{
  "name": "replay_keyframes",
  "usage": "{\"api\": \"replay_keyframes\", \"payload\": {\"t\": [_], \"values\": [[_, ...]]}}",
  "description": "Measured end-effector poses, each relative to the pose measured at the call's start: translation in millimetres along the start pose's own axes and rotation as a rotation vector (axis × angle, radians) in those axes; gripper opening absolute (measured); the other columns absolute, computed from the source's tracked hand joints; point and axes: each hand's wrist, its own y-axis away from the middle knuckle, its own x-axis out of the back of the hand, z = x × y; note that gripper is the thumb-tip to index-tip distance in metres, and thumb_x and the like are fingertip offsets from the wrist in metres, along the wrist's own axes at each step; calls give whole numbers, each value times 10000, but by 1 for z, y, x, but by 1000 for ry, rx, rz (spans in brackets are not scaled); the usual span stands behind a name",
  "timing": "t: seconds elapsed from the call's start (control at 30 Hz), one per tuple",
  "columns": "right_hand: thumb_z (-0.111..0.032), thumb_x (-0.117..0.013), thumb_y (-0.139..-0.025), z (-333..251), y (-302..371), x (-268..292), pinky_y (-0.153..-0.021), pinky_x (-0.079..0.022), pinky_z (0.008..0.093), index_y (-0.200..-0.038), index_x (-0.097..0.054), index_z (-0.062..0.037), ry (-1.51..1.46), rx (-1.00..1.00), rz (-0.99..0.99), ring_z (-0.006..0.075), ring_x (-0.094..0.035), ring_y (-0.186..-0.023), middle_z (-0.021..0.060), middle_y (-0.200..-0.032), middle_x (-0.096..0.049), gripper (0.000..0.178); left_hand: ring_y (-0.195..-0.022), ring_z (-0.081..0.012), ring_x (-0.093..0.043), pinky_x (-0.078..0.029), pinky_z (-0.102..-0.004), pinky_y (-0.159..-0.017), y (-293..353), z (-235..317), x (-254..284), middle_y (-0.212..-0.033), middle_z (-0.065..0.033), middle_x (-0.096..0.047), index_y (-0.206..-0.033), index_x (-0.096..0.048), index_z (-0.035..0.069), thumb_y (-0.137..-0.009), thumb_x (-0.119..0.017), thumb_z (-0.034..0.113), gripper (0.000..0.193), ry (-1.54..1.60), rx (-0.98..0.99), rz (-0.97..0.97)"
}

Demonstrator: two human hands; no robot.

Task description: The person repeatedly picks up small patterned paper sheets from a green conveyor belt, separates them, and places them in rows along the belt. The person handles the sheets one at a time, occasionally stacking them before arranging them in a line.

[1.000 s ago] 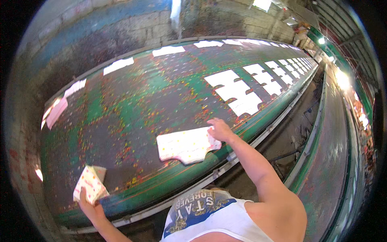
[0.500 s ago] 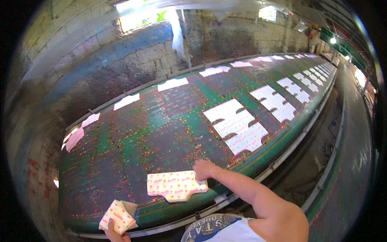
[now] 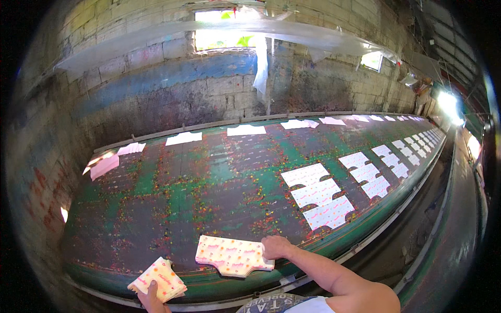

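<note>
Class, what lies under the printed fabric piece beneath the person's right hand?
The piece lies on the long paint-speckled green table, right hand on its edge. The tabletop directly beneath is covered.

Bare table point(image 3: 209, 182) ahead; printed pieces point(image 3: 318, 193) block right, wall point(image 3: 156, 99) behind.

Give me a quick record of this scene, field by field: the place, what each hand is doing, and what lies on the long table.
Place: long green paint-speckled table along a block wall
Left hand: holds a small stack of printed pieces at the table's near edge
Right hand: rests on a flat stack of printed cut pieces lying on the table
On the table: white printed pieces laid in rows to the right, more along the far edge
Light: window opening above the wall
</note>
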Motion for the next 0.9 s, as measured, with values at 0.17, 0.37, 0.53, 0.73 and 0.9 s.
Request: {"api": "replay_keyframes", "payload": {"t": [0.17, 0.37, 0.53, 0.73, 0.9], "values": [[-364, -777, -852, 10, -11, -3, -1033, -595, 497, -1255, -752, -15, -114, -81, -125, 380, -749, -1172, 215, -1247, -773, 534, -1200, -326, -702, -613, -470, -1007, -13, -14, 8, -1347, -187, -682, -1426, -563, -56, -957, -708, -27, 491, -6, 38, 1], [-129, -761, -960, 19, -12, -65, -1054, -595, 438, -1441, -595, 0, -1493, -73, -49, 265, -731, -1203, 173, -1360, -722, 525, -1186, -346, -711, -627, -475, -983, -29, -29, 14, -1351, -199, -679, -1453, -538, -61, -951, -724, -26, 537, -3, 39, 2], [-6, -717, -988, -2, -8, -97, -1025, -602, 387, -1559, -447, 4, -1641, -56, 293, 224, -705, -1204, 151, -1365, -685, 631, -1231, -357, -687, -620, -486, -1006, -19, -30, -1, -1417, -220, -635, -1530, -453, -58, -951, -721, -41, 638, -15, 23, 22], [-52, -750, -966, -6, -1, -55, -973, -589, 351, -1535, -521, -12, -1622, 132, 412, 170, -700, -1132, 125, -1276, -719, 615, -1251, -358, -677, -606, -486, -1035, 23, -17, -40, -1436, -229, -620, -1539, -433, -58, -956, -705, -50, 643, -35, -22, -10], [-56, -763, -961, 54, 41, -26, -993, -578, 345, -1506, -572, -45, -1424, 251, 441, 160, -699, -1139, 105, -1281, -731, 577, -1235, -347, -685, -606, -486, -1031, 77, -24, -88, -1395, -223, -646, -1483, -479, -73, -958, -705, -36, 573, -30, -86, -18]]}}
